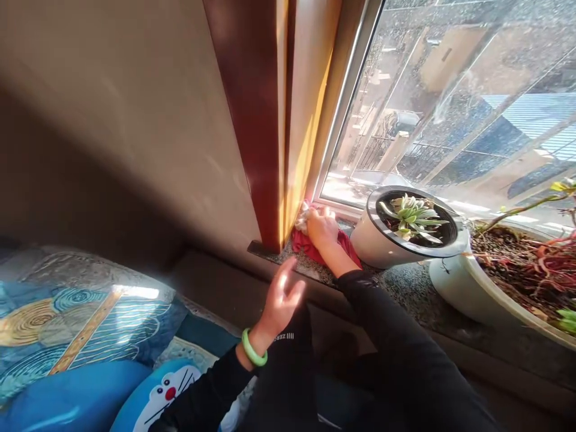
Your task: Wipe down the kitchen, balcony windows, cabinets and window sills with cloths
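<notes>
In the corner of the stone windowsill (407, 294), my right hand (322, 228) presses a crumpled red cloth (307, 245) against the foot of the window frame. Its fingers are curled over the cloth, and a paler, patterned part of it shows by the fingertips. My left hand (279, 300), with a green bangle (254, 348) on the wrist, hovers in front of the sill's edge. Its fingers are spread and hold nothing. Just right of the cloth stands a white round pot (375, 240) with a succulent (414, 216) in dark soil.
A larger white planter (454, 288) with reddish stems stands farther right on the sill. Behind the pots is a dusty window pane (450, 108). A brown wooden frame (252, 120) rises at the left. Below left lie patterned blue bedding (90, 324) and a blue cartoon-faced cushion (153, 396).
</notes>
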`<state>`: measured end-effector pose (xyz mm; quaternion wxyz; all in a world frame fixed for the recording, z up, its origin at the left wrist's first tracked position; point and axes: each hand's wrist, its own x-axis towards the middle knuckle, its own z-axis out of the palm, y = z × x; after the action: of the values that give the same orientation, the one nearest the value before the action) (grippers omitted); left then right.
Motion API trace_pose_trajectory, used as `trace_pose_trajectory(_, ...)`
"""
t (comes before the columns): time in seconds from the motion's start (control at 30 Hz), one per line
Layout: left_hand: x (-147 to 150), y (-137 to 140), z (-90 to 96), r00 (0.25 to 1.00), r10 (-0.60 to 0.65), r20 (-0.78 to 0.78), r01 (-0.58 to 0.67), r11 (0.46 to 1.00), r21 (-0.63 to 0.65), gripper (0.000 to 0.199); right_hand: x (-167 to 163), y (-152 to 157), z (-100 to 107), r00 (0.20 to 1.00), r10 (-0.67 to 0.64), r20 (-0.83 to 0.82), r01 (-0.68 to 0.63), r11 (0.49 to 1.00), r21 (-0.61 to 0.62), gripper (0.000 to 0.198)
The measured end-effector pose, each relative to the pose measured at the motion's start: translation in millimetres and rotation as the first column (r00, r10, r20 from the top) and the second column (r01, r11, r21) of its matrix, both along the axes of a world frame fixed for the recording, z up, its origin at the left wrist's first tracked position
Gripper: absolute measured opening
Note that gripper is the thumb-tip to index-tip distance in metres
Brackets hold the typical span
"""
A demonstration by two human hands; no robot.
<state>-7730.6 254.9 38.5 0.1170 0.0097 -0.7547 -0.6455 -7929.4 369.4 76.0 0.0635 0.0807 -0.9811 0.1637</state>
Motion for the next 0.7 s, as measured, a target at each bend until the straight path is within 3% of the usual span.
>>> trace_pose_trajectory(0.13,-8,-4,8.8,0.997,-0.018,-0.071,0.018,1.0,-0.001,0.051,51,28,-9,0.978,0.211,-0.01,-0.211,0.975,-0.071,0.039)
trace_pose_trajectory(0.23,-14,-1,12.7,0.993,-0.035,-0.113,0.038,0.999,0.017,0.051,67,43,-14,0.987,0.143,-0.074,-0.156,0.964,-0.214,0.043)
trace_pose_trajectory(0.33,-12,3,10.9,0.996,-0.015,-0.082,0.019,0.999,0.048,0.049,44,38,-15,0.98,-0.061,-0.189,0.001,0.953,-0.303,0.05)
trace_pose_trajectory(0.5,-3,3,4.6,1.0,-0.017,-0.012,0.018,0.998,0.064,0.047,-6,3,-12,0.979,-0.175,-0.105,0.159,0.977,-0.145,0.066)
trace_pose_trajectory(0.57,-3,2,5.0,1.0,-0.014,-0.003,0.015,0.997,0.071,0.046,-8,2,-8,0.99,-0.127,-0.059,0.12,0.988,-0.099,0.061)
trace_pose_trajectory(0.7,-6,1,10.7,0.998,-0.018,-0.055,0.022,0.997,0.069,0.044,6,25,2,0.983,0.163,0.089,-0.153,0.982,-0.115,0.046)
